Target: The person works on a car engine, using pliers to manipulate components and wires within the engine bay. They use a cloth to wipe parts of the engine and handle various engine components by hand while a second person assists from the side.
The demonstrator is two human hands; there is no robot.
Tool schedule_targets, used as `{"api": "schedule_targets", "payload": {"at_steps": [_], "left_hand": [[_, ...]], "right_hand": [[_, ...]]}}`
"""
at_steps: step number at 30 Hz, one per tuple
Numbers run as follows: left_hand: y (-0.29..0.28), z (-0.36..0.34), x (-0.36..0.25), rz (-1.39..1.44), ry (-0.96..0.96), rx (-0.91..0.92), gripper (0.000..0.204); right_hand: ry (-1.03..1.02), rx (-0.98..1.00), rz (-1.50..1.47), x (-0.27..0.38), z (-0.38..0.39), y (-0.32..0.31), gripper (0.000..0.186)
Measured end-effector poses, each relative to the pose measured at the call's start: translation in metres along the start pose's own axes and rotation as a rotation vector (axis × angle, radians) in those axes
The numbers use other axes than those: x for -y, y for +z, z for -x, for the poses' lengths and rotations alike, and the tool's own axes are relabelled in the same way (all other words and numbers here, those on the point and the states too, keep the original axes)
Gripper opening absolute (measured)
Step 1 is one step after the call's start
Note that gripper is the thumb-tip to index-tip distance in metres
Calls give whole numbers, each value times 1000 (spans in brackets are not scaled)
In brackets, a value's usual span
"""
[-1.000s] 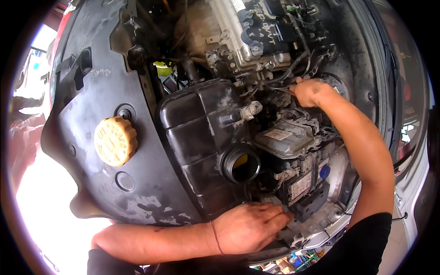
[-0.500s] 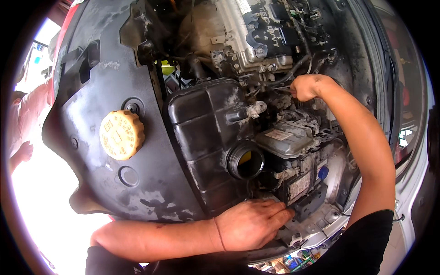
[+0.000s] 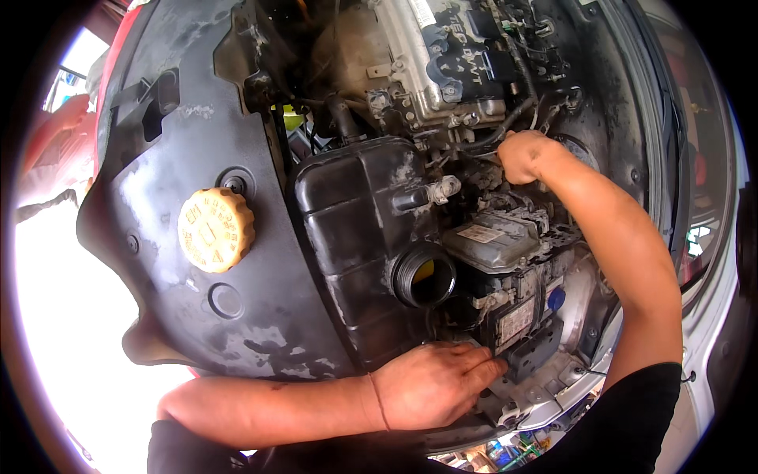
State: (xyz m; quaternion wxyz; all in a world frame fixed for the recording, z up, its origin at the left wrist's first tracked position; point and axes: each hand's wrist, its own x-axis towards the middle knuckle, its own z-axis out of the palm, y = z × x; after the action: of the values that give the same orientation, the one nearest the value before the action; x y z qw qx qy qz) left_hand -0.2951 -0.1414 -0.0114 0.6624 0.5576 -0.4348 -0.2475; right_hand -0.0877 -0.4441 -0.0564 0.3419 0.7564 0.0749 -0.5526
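Observation:
Deep in the engine bay, my right hand [image 3: 521,156] is closed in a fist above the battery, beside the hoses at the engine's edge. A thin metal piece [image 3: 483,156] runs to its fingers; what they grip is hidden. My left hand [image 3: 430,385] rests palm down on the front edge by the battery [image 3: 517,322], its fingers stretched and slightly bent, holding nothing I can see. Between my arms lies a black ribbed plastic tank [image 3: 359,229] with an uncapped threaded neck [image 3: 425,275]; yellow shows inside the neck.
A yellow ribbed cap [image 3: 216,230] lies on the black plastic cover [image 3: 268,332] at left. The engine [image 3: 450,63] fills the far middle. A dusty grey box cover [image 3: 493,241] sits beside the battery. Another person's hand [image 3: 69,114] shows at the far left.
The whole view has shifted slightly, so the cap and cover sit a little farther right. My hands stay in nearly the same places. The other person's hand at far left has moved up.

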Motion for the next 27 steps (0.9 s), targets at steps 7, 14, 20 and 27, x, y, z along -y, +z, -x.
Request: {"api": "schedule_targets", "payload": {"at_steps": [7, 14, 20, 27], "left_hand": [[1, 0, 0, 52, -1, 6, 47], [-3, 1, -1, 31, -16, 26, 49], [-1, 1, 0, 39, -25, 8, 48], [-2, 1, 0, 55, -15, -1, 47]], "right_hand": [[-172, 0, -274, -40, -12, 30, 34], [-50, -202, 0, -20, -6, 37, 44], [-143, 45, 20, -21, -14, 25, 33], [-204, 132, 7, -33, -50, 34, 31]]}}
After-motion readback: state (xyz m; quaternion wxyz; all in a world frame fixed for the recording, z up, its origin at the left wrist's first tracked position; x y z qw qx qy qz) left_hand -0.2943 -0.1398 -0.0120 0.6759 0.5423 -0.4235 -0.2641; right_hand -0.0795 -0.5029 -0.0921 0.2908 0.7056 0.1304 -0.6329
